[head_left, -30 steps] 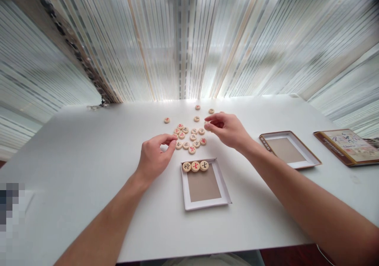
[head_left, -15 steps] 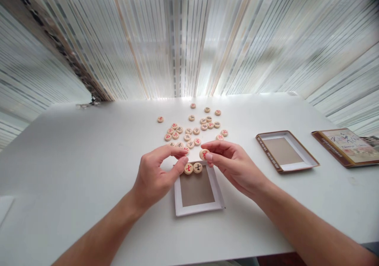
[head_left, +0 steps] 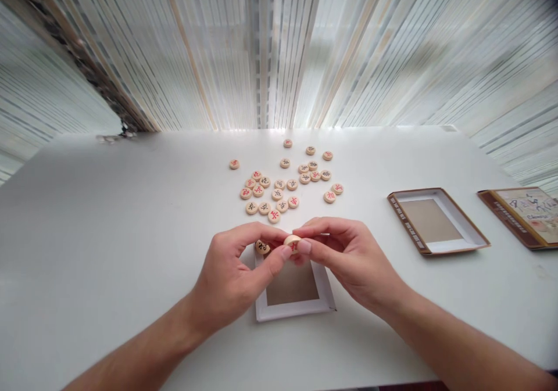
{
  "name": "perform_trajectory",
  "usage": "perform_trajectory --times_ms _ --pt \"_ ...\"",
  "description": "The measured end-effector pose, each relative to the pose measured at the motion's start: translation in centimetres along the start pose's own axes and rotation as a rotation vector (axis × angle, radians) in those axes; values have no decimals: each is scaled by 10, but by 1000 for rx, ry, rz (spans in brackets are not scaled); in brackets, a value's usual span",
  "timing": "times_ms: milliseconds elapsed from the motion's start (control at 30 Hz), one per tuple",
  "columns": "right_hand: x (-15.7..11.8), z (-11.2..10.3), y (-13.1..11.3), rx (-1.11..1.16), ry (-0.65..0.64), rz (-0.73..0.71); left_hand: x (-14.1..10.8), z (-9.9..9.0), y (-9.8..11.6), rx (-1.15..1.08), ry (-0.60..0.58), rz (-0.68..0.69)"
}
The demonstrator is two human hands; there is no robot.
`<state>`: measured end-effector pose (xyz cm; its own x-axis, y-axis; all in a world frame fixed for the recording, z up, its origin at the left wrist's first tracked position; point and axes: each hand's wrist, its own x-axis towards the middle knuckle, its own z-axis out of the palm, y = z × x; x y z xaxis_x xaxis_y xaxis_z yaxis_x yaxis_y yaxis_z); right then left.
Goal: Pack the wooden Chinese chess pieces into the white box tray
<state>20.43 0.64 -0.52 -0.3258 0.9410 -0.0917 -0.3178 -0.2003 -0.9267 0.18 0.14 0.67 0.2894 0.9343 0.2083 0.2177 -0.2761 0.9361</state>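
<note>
A round wooden Chinese chess piece (head_left: 292,242) with a red character is held above the far end of a shallow white-edged box tray (head_left: 260,313). My left hand (head_left: 244,263) pinches it from the left with thumb and forefinger. On the other side, my right hand (head_left: 349,254) grips the same piece between thumb and fingers. Just behind my left fingers, a black-marked chess piece (head_left: 262,247) rests at the tray's far left corner. The rest of the tray's far edge is hidden by my hands.
Several loose chess pieces, red and black, lie scattered beyond the tray, the nearest being a red-marked piece (head_left: 274,216). To the right sit an open box half (head_left: 453,248) and a printed box cover (head_left: 510,222). String curtains (head_left: 288,60) hang behind the white table (head_left: 108,251).
My right hand has brought the red-marked piece left and my left hand has moved right to meet it. The two pieces seen at the tray's far edge are now hidden; the black-marked corner piece shows.
</note>
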Motion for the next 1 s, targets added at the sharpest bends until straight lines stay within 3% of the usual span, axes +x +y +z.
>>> perform_trajectory --times_ms 200,567,1000 --pt "-2 3 -3 -157 50 -174 -2 2 -3 157 65 170" --pt "-3 2 -3 -153 29 -84 -1 3 1 14 48 14" --pt "-3 6 -3 -187 74 -137 -2 4 1 53 72 71"
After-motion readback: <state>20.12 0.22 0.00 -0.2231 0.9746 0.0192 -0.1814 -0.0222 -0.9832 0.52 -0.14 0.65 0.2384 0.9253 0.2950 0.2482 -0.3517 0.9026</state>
